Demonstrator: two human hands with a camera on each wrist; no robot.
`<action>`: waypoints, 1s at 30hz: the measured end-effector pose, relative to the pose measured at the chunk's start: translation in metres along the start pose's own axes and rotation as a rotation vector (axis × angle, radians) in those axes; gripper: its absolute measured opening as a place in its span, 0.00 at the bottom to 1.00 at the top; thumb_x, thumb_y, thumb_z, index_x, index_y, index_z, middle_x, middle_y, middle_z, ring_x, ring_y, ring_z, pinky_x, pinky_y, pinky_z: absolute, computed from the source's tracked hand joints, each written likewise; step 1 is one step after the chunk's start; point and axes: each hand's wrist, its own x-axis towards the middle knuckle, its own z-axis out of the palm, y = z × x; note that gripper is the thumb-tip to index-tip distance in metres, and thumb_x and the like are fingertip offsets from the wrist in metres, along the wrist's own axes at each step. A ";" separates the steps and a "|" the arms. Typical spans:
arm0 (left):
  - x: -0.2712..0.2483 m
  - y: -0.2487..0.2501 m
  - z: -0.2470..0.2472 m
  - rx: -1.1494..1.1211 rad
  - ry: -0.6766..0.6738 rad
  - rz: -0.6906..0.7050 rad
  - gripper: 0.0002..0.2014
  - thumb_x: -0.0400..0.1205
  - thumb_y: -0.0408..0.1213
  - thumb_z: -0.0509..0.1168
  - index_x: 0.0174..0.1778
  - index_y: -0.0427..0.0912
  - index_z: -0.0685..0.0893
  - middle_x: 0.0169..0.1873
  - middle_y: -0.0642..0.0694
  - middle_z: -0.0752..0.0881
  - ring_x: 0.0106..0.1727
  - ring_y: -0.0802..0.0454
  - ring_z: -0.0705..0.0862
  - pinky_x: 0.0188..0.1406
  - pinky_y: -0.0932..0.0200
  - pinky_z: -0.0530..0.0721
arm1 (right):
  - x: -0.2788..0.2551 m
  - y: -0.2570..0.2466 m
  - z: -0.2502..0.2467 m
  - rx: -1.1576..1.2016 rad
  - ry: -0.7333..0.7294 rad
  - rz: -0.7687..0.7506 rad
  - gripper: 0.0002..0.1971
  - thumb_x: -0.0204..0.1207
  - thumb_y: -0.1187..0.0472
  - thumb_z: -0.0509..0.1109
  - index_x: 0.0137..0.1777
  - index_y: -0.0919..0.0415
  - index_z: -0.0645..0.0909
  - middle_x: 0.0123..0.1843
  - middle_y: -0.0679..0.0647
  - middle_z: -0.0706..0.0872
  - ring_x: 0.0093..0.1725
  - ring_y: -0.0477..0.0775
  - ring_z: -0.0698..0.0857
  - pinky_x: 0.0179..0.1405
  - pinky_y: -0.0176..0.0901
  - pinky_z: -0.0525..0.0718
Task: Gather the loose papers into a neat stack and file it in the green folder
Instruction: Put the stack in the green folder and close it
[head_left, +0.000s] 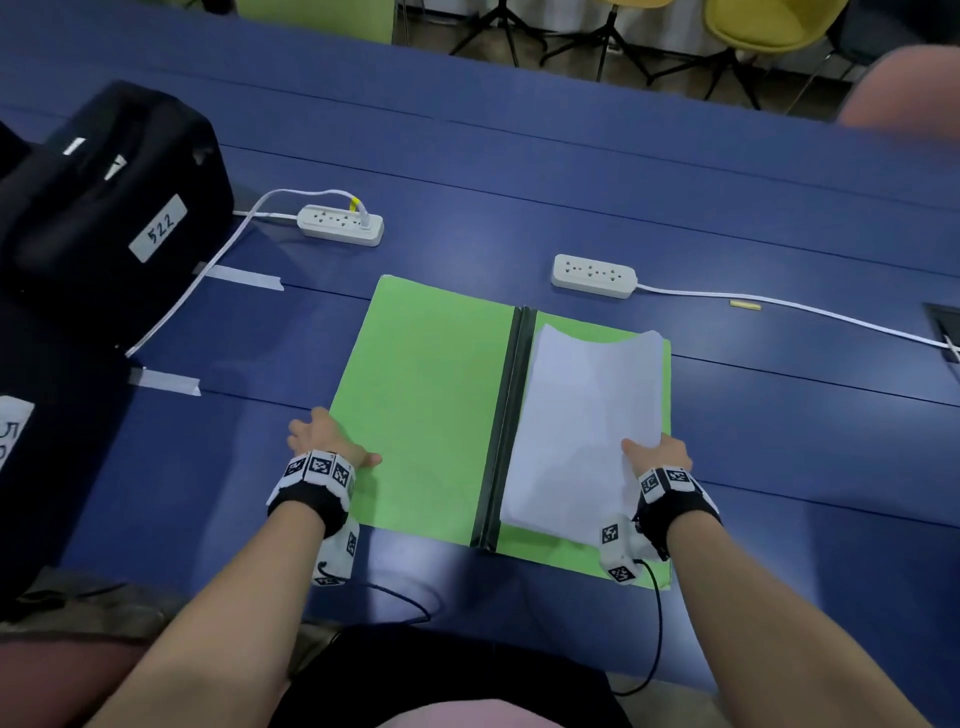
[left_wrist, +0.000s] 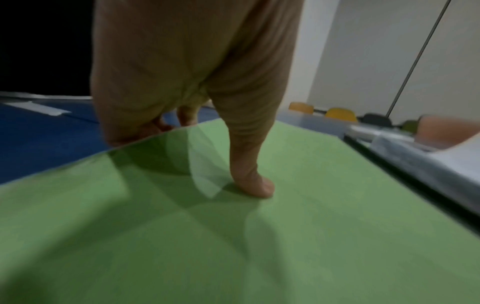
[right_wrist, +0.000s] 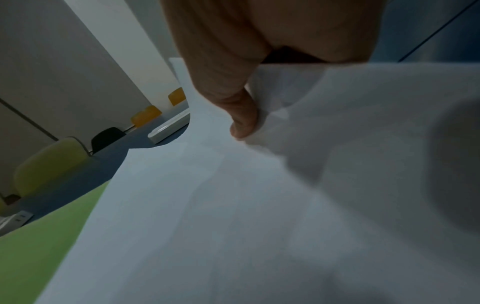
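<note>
A: Blue laminate, that is the table (head_left: 571, 171), filling most of the head view. What sits on it?

B: At the left edge, a big black bag (head_left: 104, 208) with a label reading 522. At the centre of the frame the green folder (head_left: 426, 405) lies open and flat, its dark spine (head_left: 506, 426) running up the middle.

A: And the papers?

B: The stack of papers (head_left: 576, 431) lies on the folder's right half, just beside the spine. Its far end bows upward, and the near right part is lifted.

A: Who lifts it?

B: The right hand (head_left: 660, 457), at the stack's right edge. In the right wrist view its thumb (right_wrist: 241, 115) presses on top of the sheets, so it pinches them; the other fingers are hidden beneath.

A: The left hand?

B: The left hand (head_left: 327, 436) grips the folder's left cover at its outer edge, centre left of the frame. The left wrist view shows the thumb (left_wrist: 257, 181) on the green inner face and the fingers (left_wrist: 155, 125) curled under the raised edge.

A: Smaller things?

B: Two white power strips above the folder, one (head_left: 340, 224) at upper left, one (head_left: 594, 275) to the right, each with a white cord, plus two strips of tape (head_left: 244, 278) near the bag.
</note>
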 end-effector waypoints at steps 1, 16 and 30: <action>-0.002 0.000 -0.005 -0.028 -0.012 0.007 0.47 0.62 0.41 0.84 0.72 0.35 0.67 0.72 0.33 0.66 0.72 0.34 0.71 0.68 0.41 0.75 | 0.001 0.001 0.000 0.001 0.008 0.001 0.13 0.72 0.60 0.71 0.54 0.66 0.84 0.57 0.65 0.87 0.50 0.65 0.81 0.46 0.47 0.76; -0.120 0.028 -0.096 -0.594 -0.412 0.593 0.11 0.85 0.36 0.62 0.61 0.36 0.83 0.54 0.36 0.87 0.49 0.52 0.84 0.50 0.63 0.83 | -0.044 -0.043 0.004 0.072 -0.005 -0.428 0.28 0.74 0.49 0.72 0.70 0.59 0.72 0.64 0.61 0.79 0.61 0.60 0.80 0.60 0.48 0.77; -0.095 0.072 0.026 -0.420 -0.614 0.414 0.09 0.85 0.35 0.63 0.60 0.41 0.83 0.56 0.42 0.86 0.50 0.50 0.82 0.43 0.63 0.79 | -0.044 -0.010 -0.096 0.158 -0.204 -0.552 0.08 0.70 0.66 0.74 0.38 0.53 0.80 0.23 0.43 0.79 0.30 0.47 0.78 0.41 0.44 0.80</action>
